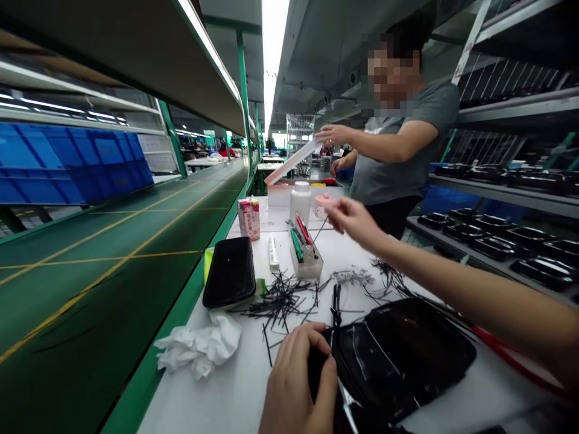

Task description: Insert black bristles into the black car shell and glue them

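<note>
Fingers and thumb of the left hand (296, 377), bent nearly together, hold the near left edge of one glossy black casing (407, 349) lying on the white tabletop (176, 410). Thumb and fingers of the right hand (348, 222) are closed on one thin dark rod (321, 229), its lower end by one open holder (308, 268). At least two pens stand there, one green (296, 245), one red (304, 230).

Black strips (284, 298) lie scattered beyond the casing, too many to count, near a cluster of tiny pieces (355, 276). Left of these are one black phone (230, 271) and one crumpled tissue (201, 346). Farther back are one white tube (273, 253), one pink carton (249, 218), one white bottle (300, 204) and one pink-lidded jar (322, 208).

The right forearm crosses above the tabletop, hiding part of it; the left hand covers some of the casing. One person (389, 160) in grey tilts up the lid (292, 163) of one box (281, 196). More black casings (497, 241) fill the shelves at right.
</note>
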{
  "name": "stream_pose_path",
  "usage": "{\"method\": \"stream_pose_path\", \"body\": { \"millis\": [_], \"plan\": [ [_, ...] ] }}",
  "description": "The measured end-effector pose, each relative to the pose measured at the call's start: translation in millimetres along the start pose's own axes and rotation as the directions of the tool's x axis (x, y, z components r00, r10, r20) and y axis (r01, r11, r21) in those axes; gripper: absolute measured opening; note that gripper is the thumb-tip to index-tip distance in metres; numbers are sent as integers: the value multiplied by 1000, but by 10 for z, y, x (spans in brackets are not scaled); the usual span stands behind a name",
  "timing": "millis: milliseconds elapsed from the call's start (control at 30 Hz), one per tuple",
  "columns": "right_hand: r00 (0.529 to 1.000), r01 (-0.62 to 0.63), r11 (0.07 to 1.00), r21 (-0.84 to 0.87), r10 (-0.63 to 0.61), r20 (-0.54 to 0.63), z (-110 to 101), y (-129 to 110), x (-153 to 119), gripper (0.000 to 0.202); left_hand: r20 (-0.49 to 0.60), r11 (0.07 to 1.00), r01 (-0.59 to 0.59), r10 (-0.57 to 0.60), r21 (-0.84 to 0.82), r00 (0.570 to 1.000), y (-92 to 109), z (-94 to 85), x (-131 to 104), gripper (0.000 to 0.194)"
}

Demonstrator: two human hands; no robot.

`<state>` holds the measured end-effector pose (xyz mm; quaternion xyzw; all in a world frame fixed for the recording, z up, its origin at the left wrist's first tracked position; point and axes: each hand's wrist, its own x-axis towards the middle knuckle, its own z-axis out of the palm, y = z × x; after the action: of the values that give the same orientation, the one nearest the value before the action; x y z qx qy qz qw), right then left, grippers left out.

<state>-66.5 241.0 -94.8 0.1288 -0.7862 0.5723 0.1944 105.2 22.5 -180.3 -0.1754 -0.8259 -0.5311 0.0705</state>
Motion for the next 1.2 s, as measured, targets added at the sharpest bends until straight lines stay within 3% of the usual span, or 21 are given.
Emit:
{"method": "stream_pose_path", "body": {
  "millis": [133,300,467,600,733,867,1000,1200],
  "plan": [
    [980,20,984,175,16,-200,-371,-222,-209,29,117,999,25,-29,34,993,49,-80,25,11],
    [937,3,960,282,95,-335,-690,-464,-1039,34,140,997,53,-61,61,988,17,-83,30,12],
    [860,-64,945,320,215,-463,-725,-572,-1928,41,100,996,62,-68,61,993,24,-63,31,12],
    [791,-120,928,352,304,-531,-613,-503,-2378,35,99,995,60,-68,80,993,44,-54,36,10],
    [780,-133,933,334,306,-546,-433,-401,-2607,32,92,993,85,-93,87,991,61,-52,31,12],
    [799,-119,970,214,221,-559,-315,-355,-2724,26,94,991,109,-116,71,989,73,-58,30,14],
    [821,-109,989,102,148,-552,-304,-327,-2783,21,95,993,106,-111,59,989,76,-66,31,12],
    [822,-118,989,87,146,-550,-326,-300,-2848,17,99,994,99,-104,55,990,64,-55,27,9]
  ]
}}
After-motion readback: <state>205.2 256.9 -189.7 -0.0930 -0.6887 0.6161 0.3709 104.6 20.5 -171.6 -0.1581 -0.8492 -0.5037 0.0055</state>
